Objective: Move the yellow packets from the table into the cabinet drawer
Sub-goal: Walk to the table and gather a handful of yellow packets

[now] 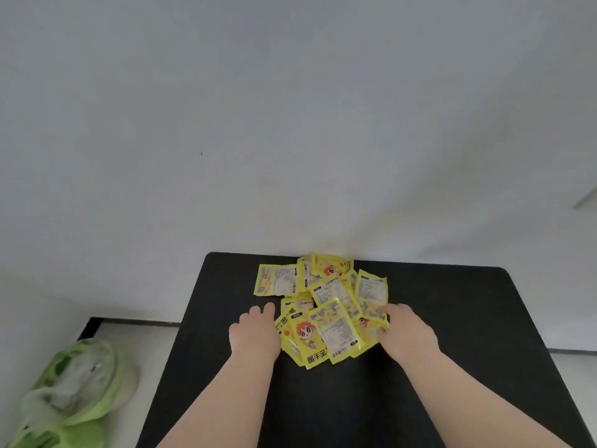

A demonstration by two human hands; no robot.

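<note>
The loose heap of flat yellow plastic packets (324, 305) is lying on the black matt counter (452, 318), toward its far edge by the white wall, and it is sitting squarely between the two hands. Its long run is heading away from the person. The left hand (255, 331) is pressing against the heap's left flank with its fingers bent down out of sight, so I cannot tell whether it is gripping anything. The right hand (408, 328) is resting flat and relaxed on the right-most packets, pinching nothing. Neither hand is nearer, so the heap is likely asking for an inward scoop from both sides. The cabinet drawer is not showing in this view.
</note>
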